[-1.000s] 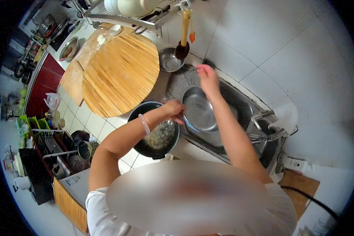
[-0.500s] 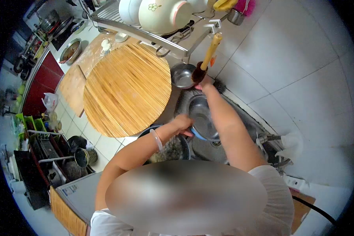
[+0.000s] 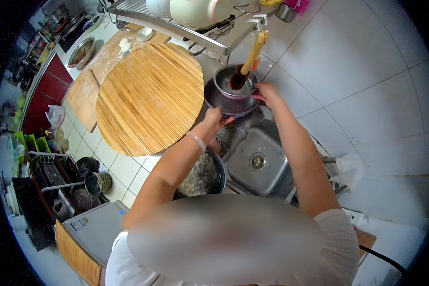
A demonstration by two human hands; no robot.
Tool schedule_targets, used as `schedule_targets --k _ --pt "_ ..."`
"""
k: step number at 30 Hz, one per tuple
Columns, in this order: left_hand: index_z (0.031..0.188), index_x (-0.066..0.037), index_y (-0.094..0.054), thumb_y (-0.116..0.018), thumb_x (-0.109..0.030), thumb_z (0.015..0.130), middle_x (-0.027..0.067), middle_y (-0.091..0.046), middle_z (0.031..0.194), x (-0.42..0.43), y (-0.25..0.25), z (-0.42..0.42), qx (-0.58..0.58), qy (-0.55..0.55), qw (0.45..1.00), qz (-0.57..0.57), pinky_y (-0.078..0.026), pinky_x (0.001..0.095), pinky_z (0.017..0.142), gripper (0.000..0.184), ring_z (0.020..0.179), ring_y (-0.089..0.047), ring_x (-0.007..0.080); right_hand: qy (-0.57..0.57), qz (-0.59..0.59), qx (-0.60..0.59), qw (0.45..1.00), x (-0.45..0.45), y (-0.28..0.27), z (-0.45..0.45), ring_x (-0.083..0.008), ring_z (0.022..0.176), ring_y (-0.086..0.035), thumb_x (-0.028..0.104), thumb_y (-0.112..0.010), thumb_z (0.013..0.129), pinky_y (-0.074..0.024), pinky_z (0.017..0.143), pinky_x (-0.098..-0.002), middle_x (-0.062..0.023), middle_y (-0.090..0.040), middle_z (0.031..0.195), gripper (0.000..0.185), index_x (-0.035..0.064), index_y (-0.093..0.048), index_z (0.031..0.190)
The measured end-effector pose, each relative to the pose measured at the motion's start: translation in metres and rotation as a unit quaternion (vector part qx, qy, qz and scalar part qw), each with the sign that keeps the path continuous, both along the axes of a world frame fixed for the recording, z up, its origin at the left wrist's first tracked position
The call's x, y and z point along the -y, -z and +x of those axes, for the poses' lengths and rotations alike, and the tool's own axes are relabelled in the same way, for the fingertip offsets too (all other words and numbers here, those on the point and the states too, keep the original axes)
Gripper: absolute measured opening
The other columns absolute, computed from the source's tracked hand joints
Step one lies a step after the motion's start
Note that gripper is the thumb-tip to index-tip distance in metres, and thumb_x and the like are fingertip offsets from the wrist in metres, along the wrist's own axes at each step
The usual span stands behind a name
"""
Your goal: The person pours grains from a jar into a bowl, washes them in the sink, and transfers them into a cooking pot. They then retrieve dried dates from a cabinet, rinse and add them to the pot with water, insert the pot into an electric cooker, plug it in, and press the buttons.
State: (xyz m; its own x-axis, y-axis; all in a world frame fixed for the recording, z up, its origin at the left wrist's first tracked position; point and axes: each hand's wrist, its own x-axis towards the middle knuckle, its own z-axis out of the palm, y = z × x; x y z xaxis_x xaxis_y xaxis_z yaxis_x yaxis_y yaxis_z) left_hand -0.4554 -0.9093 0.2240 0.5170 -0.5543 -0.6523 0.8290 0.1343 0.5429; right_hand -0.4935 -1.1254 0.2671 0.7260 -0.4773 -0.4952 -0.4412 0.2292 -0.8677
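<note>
My left hand [image 3: 215,117] grips the near edge of a wide metal basin [image 3: 213,98] at the back of the counter, beyond the sink. The basin's right edge is held by my right hand [image 3: 269,94], thumb and fingers at the rim. A smaller metal bowl [image 3: 218,86] shows within the basin's outline; whether it rests inside is unclear. In front of both hangs a wooden-handled brush [image 3: 250,58] with dark bristles, hiding part of the small bowl. Below my left forearm stands a dark-rimmed pot [image 3: 200,174] with a pale, speckled content I cannot make out.
The steel sink [image 3: 274,159] with its drain lies between my arms. A round slatted wooden board [image 3: 150,100] covers the counter to the left, over a floury board [image 3: 107,57]. A dish rack [image 3: 195,40] with bowls overhangs the back. The faucet [image 3: 329,160] is at right.
The basin has gone from the sink back to the small bowl, carried by both hands. The sink's drain is now uncovered, and the camera view has shifted slightly.
</note>
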Motion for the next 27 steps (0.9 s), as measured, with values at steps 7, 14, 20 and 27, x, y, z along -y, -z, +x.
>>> schedule_targets --k 7,14,20,27 --pt "0.099 0.006 -0.051 -0.038 -0.014 0.092 0.0126 -0.059 0.086 0.017 0.002 0.013 0.021 -0.115 0.992 0.048 -0.054 0.0279 0.052 0.025 0.069 -0.060 0.0236 -0.003 -0.377 -0.067 0.924 -0.017 0.064 0.036 -0.0202 0.056 -0.061 0.009 -0.063 0.074 -0.0524 0.052 -0.0310 -0.0112 -0.061 0.066 0.012 -0.0016 -0.058 0.074" --pt "0.119 0.003 -0.043 -0.050 -0.020 0.090 0.0163 -0.052 0.110 -0.064 -0.066 -0.033 0.109 0.016 0.994 -0.007 -0.045 0.0388 0.088 0.038 0.098 -0.055 0.0266 -0.098 -0.516 -0.138 0.840 -0.036 0.069 0.041 -0.0155 0.054 -0.064 0.009 -0.066 0.070 -0.0520 0.059 -0.0291 -0.0115 -0.064 0.063 0.012 0.0007 -0.059 0.074" --pt "0.128 0.001 -0.036 -0.055 -0.010 0.087 0.0130 -0.045 0.125 -0.230 -0.108 -0.065 0.459 -0.080 0.876 0.126 -0.038 0.0318 0.095 0.046 0.116 -0.045 0.0228 -0.032 -0.307 0.003 0.951 -0.042 0.066 0.008 -0.0163 0.064 -0.064 0.016 -0.063 0.075 -0.0512 0.059 -0.0283 -0.0090 -0.065 0.074 0.022 0.0005 -0.062 0.091" --pt "0.130 0.000 -0.033 -0.067 -0.041 0.076 0.0177 -0.052 0.117 -0.315 -0.045 -0.119 0.109 0.149 0.959 0.214 -0.049 0.0357 0.082 0.076 0.105 -0.054 0.0225 -0.242 -0.076 -0.052 0.966 -0.157 0.014 -0.126 -0.0154 0.056 -0.061 0.032 -0.062 0.081 -0.0497 0.049 -0.0263 -0.0095 -0.064 0.075 0.039 0.0002 -0.058 0.103"
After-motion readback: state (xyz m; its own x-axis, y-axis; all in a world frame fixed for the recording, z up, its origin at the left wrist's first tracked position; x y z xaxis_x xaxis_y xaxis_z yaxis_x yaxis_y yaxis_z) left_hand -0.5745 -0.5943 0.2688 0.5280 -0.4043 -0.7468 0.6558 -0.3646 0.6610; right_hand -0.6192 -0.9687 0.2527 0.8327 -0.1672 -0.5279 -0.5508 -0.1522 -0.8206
